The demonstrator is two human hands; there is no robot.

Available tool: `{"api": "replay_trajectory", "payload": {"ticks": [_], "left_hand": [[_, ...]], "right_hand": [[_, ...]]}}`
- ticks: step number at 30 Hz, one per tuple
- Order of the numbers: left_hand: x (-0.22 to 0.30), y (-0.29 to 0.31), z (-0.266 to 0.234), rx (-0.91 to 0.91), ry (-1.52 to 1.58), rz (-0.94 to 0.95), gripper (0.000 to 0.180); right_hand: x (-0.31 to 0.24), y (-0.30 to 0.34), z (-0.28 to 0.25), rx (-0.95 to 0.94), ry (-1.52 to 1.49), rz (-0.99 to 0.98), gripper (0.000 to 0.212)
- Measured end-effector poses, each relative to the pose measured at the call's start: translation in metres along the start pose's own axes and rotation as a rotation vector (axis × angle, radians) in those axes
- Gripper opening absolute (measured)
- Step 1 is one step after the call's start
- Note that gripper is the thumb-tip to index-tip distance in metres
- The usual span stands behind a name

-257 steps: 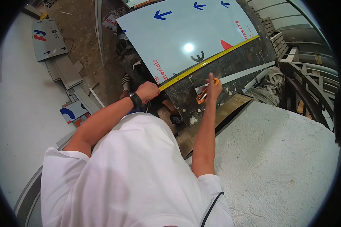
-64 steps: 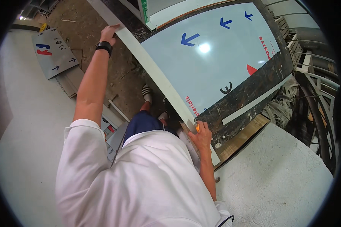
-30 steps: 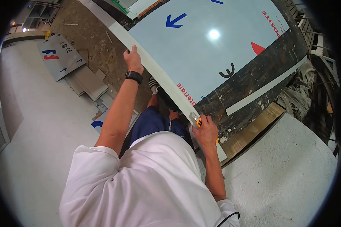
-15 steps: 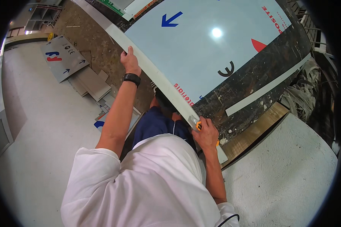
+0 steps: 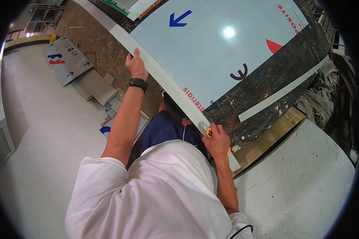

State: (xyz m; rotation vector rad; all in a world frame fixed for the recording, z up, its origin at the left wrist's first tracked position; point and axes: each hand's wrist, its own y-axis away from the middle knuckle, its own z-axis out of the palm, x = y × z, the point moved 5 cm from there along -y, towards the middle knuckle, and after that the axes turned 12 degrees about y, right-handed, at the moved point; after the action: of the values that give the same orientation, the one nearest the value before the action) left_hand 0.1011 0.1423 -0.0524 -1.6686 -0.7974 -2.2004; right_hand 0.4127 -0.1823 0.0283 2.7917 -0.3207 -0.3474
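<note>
Bare grey concrete floor (image 5: 36,131) lies open left of the raised left hand (image 5: 135,65). Stacked grey offcut boards (image 5: 93,83) and the long pale strip (image 5: 163,79) crowd the space beside it.

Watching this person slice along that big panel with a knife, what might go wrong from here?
The right hand draws the orange utility knife toward the body, so a slip might cut the person. The left hand grips the long pale strip along the edge of the large sheet; if the strip flexes, the cut may wander. Loose offcut boards on the floor could trip a foot.
</note>
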Motion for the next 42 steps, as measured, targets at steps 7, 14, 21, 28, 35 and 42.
{"api": "replay_trajectory", "payload": {"ticks": [7,14,21,28,35,42], "left_hand": [[-0.005,0.002,-0.002,0.011,0.071,-0.017,0.026],[-0.023,-0.007,-0.01,-0.002,0.158,-0.12,0.023],[-0.022,-0.003,-0.004,-0.002,0.212,-0.197,0.027],[-0.024,-0.006,-0.006,-0.055,0.245,-0.24,0.033],[-0.029,-0.009,-0.009,-0.019,0.262,-0.222,0.039],[-0.029,-0.004,-0.005,0.002,0.238,-0.202,0.038]], "right_hand": [[0.0,0.0,-0.002,0.002,-0.013,-0.009,0.057],[0.001,-0.001,-0.001,0.052,0.016,-0.008,0.057],[-0.001,0.002,0.002,0.079,0.009,-0.015,0.056],[0.0,0.007,0.009,0.078,-0.009,-0.012,0.057],[0.0,0.003,0.0,0.079,-0.022,-0.013,0.056],[0.004,0.001,0.004,0.076,-0.031,-0.013,0.056]]}}
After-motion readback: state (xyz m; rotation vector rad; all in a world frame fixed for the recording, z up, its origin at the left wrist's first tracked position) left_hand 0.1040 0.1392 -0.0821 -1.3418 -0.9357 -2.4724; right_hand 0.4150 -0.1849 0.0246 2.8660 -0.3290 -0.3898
